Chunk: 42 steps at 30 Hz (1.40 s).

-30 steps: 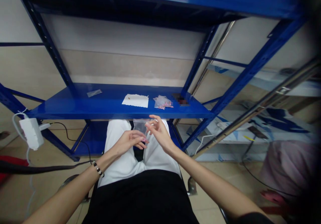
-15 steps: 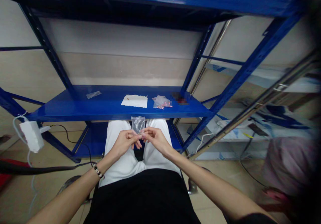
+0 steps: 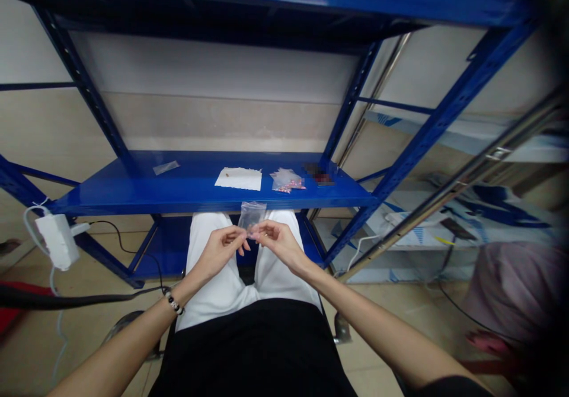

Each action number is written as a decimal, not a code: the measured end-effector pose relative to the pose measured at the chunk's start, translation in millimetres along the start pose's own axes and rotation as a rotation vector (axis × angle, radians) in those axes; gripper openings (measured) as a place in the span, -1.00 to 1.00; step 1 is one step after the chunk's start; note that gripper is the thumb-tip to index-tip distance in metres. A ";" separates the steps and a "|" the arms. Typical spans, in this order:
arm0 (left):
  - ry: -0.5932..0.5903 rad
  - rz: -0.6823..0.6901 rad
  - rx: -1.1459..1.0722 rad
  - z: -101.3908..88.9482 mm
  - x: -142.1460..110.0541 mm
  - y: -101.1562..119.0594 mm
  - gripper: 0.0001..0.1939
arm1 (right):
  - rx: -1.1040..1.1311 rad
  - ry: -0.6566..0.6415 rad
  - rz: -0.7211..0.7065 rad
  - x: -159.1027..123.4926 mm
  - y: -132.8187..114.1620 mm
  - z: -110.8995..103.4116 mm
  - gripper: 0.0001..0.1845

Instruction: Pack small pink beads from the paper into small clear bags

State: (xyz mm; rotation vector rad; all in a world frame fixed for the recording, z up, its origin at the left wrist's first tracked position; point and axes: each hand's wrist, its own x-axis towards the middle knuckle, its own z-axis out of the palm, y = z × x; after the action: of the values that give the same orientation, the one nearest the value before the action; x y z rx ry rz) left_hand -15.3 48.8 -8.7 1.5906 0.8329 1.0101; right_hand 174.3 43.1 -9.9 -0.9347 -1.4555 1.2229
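A small clear zip bag [image 3: 252, 213] is held upright over my lap, just in front of the shelf edge. My left hand [image 3: 226, 246] pinches its lower left corner. At the lower right, my right hand [image 3: 276, 240] grips the same bag between thumb and fingers. Whether anything lies inside the bag I cannot make out. On the blue shelf [image 3: 191, 198] ahead rests a white sheet of paper [image 3: 242, 179] with a tiny brownish bit on it. Right of the paper is a clear bag with small pink and red pieces [image 3: 287, 179].
Another flat clear bag [image 3: 166, 167] lies at the shelf's left. A pixelated dark red item [image 3: 320, 175] is at its right. A white power strip [image 3: 57, 240] hangs by the left post, with cables. Beyond the right post stand a metal pole [image 3: 444, 192] and a person in greyish clothing [image 3: 515, 284].
Both hands stay closed on the bag. The bag has shifted slightly right and up, and tilts a little to the right. Things on the shelf have not moved.
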 end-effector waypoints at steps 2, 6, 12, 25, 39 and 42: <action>0.030 0.025 0.003 0.8 0.1 1.4 -0.70 | -0.009 -0.027 -0.003 0.2 0.5 0.2 -0.73; 0.045 0.020 -0.019 0.9 1.7 -1.1 -0.72 | -0.048 -0.053 -0.019 -0.8 -3.7 1.4 -0.72; -0.013 -0.058 -0.047 1.0 2.7 -7.4 -0.66 | -0.091 -0.003 -0.054 0.6 -9.4 2.7 -0.71; -0.035 -0.106 -0.054 9.9 1.7 -6.1 -0.69 | -0.088 -0.067 -0.003 1.5 -2.6 -2.2 -0.73; -0.048 -0.066 -0.106 -1.8 4.5 -5.5 -0.68 | 0.121 -0.008 0.198 -1.1 -5.6 1.2 -0.69; -0.045 -0.054 -0.069 -2.6 4.7 -4.8 -0.68 | 0.212 -0.019 0.264 -2.7 -6.3 2.4 -0.67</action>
State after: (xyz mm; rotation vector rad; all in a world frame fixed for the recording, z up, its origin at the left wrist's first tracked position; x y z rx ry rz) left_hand -16.0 55.1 -12.1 1.5190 0.7975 0.9520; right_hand 172.7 38.8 -4.3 -0.9916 -1.2143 1.5500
